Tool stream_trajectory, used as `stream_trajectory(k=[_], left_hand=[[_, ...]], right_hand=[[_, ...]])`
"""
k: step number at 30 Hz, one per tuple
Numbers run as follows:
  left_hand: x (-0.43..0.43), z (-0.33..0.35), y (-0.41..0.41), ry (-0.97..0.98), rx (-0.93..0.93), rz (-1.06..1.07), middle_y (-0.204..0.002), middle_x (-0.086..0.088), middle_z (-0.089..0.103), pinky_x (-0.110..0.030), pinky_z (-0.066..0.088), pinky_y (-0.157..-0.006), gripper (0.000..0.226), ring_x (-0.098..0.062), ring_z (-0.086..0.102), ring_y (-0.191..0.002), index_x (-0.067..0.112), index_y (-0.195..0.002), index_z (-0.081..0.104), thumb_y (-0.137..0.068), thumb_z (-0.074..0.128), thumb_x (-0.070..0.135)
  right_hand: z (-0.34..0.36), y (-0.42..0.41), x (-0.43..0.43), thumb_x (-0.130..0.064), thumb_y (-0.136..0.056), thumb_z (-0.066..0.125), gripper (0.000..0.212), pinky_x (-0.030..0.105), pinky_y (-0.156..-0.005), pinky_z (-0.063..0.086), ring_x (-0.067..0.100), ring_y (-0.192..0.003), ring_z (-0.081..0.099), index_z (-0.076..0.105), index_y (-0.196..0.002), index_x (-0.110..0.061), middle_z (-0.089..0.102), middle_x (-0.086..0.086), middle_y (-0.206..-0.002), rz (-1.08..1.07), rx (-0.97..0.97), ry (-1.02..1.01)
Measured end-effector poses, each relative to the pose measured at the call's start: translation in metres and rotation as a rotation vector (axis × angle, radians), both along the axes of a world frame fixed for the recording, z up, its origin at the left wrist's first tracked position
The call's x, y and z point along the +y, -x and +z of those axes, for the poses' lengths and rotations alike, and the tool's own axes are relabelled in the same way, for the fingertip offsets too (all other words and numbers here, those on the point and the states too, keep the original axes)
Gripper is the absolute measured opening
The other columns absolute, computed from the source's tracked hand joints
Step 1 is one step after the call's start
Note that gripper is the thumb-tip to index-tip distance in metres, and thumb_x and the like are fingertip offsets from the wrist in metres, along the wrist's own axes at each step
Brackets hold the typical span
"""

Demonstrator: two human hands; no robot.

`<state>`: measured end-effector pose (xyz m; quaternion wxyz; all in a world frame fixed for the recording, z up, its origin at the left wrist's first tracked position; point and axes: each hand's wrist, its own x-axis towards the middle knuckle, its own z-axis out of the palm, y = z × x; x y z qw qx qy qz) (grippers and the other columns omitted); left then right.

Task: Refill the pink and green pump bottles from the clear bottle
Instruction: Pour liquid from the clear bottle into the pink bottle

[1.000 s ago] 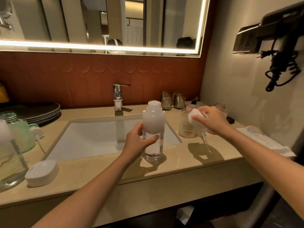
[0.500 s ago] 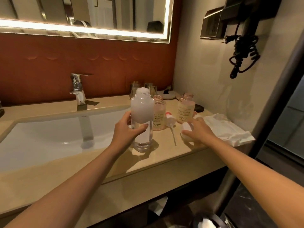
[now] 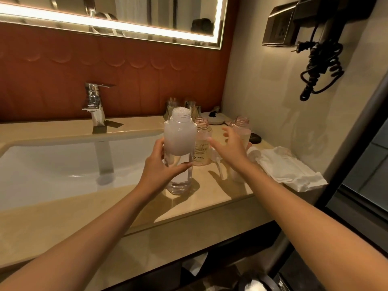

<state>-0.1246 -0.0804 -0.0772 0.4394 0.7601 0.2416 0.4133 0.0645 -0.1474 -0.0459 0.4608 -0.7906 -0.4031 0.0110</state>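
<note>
My left hand [image 3: 161, 168] grips the clear bottle [image 3: 180, 141], which stands uncapped on the counter with foam at its mouth. Just behind it stands an open pink bottle [image 3: 202, 148] with a printed label. A second open pink bottle [image 3: 242, 128] stands farther right, partly hidden by my right hand [image 3: 230, 147]. That hand hovers between the two pink bottles with fingers spread and holds nothing. A white pump head [image 3: 218, 164] with its tube lies on the counter below my right hand. No green bottle is in view.
The white sink basin [image 3: 63, 164] and chrome faucet [image 3: 94, 106] lie to the left. A crumpled white towel [image 3: 287, 166] sits at the right counter end. Glasses [image 3: 192, 109] and a white dish [image 3: 213, 118] stand at the back. A coiled cord [image 3: 321, 66] hangs on the wall.
My right hand set the white pump head down on the counter, let go and rose toward the pink bottles. My view swung to the right. The left hand kept its grip.
</note>
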Motion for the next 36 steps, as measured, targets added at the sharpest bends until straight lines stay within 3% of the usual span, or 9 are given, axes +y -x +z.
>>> stream_trajectory(k=[4,7,10,13,18,21,24,28,36], left_hand=[[0.006,-0.002,-0.002,-0.036,-0.013,0.014,-0.122,0.002,0.05,-0.032,0.051,-0.089,0.073,-0.021,0.054,-0.113,0.024,-0.129,0.038,-0.07,0.08,0.024],[0.009,-0.004,-0.003,-0.045,-0.018,0.031,-0.121,0.001,0.052,-0.031,0.052,-0.088,0.073,-0.021,0.057,-0.11,0.024,-0.129,0.038,-0.07,0.08,0.025],[0.008,-0.006,-0.003,-0.05,-0.006,0.023,-0.123,-0.003,0.055,-0.032,0.054,-0.087,0.073,-0.021,0.06,-0.106,0.024,-0.129,0.037,-0.07,0.08,0.028],[0.01,-0.008,-0.003,-0.054,-0.003,0.026,-0.123,-0.002,0.055,-0.033,0.055,-0.084,0.074,-0.02,0.062,-0.104,0.028,-0.129,0.036,-0.07,0.08,0.031],[0.013,-0.003,0.006,-0.05,0.024,0.065,-0.124,-0.003,0.055,-0.038,0.055,-0.086,0.074,-0.023,0.061,-0.107,0.026,-0.128,0.038,-0.068,0.081,0.031],[0.018,0.005,0.024,-0.062,0.026,0.12,-0.123,-0.002,0.054,-0.031,0.05,-0.088,0.075,-0.017,0.054,-0.11,0.021,-0.13,0.04,-0.069,0.081,0.026],[0.027,0.013,0.046,-0.164,0.099,0.196,-0.126,-0.006,0.055,-0.029,0.045,-0.082,0.079,-0.017,0.05,-0.104,0.018,-0.134,0.039,-0.069,0.082,0.025],[0.041,0.021,0.073,-0.327,0.254,0.327,-0.123,-0.007,0.059,-0.041,0.054,-0.08,0.085,-0.029,0.058,-0.103,0.022,-0.136,0.037,-0.066,0.083,0.034],[0.053,0.028,0.104,-0.568,0.43,0.399,-0.121,-0.005,0.059,-0.037,0.051,-0.074,0.079,-0.025,0.058,-0.102,0.023,-0.136,0.038,-0.07,0.08,0.032]], right_hand=[[-0.002,0.007,0.035,-0.036,-0.077,0.072,0.09,0.052,-0.107,0.034,0.028,-0.136,0.03,0.016,-0.146,-0.027,0.021,0.005,-0.153,0.146,0.156,0.0],[-0.003,0.007,0.059,-0.029,-0.071,0.078,0.101,0.055,-0.109,0.029,0.029,-0.137,0.025,0.011,-0.147,-0.031,0.019,0.005,-0.152,0.174,0.242,-0.02],[-0.002,0.007,0.068,-0.026,-0.07,0.078,0.086,0.054,-0.1,0.04,0.028,-0.124,0.042,0.027,-0.138,-0.025,0.037,0.007,-0.141,0.154,0.266,-0.045],[-0.006,0.011,0.064,-0.014,-0.074,0.074,0.068,0.05,-0.094,0.047,0.025,-0.115,0.048,0.035,-0.129,-0.021,0.042,0.006,-0.134,0.143,0.249,-0.077],[-0.013,0.022,0.037,-0.025,-0.071,0.078,0.07,0.038,-0.088,0.046,0.02,-0.113,0.048,0.035,-0.126,-0.023,0.046,0.003,-0.13,0.103,0.185,-0.12],[-0.012,0.036,0.016,-0.027,-0.074,0.077,0.066,0.038,-0.088,0.046,0.022,-0.114,0.049,0.035,-0.124,-0.021,0.047,0.001,-0.128,0.135,0.197,-0.118],[-0.009,0.061,-0.001,-0.023,-0.076,0.075,0.065,0.033,-0.085,0.046,0.018,-0.11,0.05,0.034,-0.126,-0.021,0.046,-0.003,-0.121,0.236,0.217,-0.121],[-0.012,0.098,-0.006,-0.023,-0.075,0.076,0.066,0.027,-0.08,0.047,0.014,-0.105,0.052,0.033,-0.125,-0.024,0.05,-0.002,-0.125,0.297,0.21,-0.159],[-0.017,0.136,0.009,-0.023,-0.073,0.078,0.064,0.015,-0.071,0.044,0.013,-0.101,0.054,0.03,-0.115,-0.031,0.053,0.003,-0.128,0.314,0.229,-0.206]])
